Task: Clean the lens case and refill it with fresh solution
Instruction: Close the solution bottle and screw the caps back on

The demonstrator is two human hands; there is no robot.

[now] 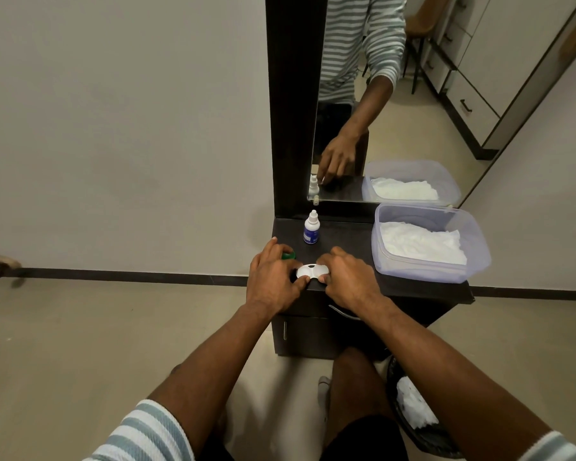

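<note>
Down at the front edge of the dark dresser top (346, 234), the white lens case (311, 271) sits between both hands. Left hand (273, 281) pinches its left end, right hand (350, 277) curls around its right end (a green cap (288, 255) peeks behind the left fingers). Solution bottle (311, 231) stands just behind; tissue tub (426, 242) sits right.

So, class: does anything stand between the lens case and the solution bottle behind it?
Nothing visible does. The lens case, held by the left hand and right hand, faces bare dark tabletop up to the solution bottle. The green cap lies off left.
</note>
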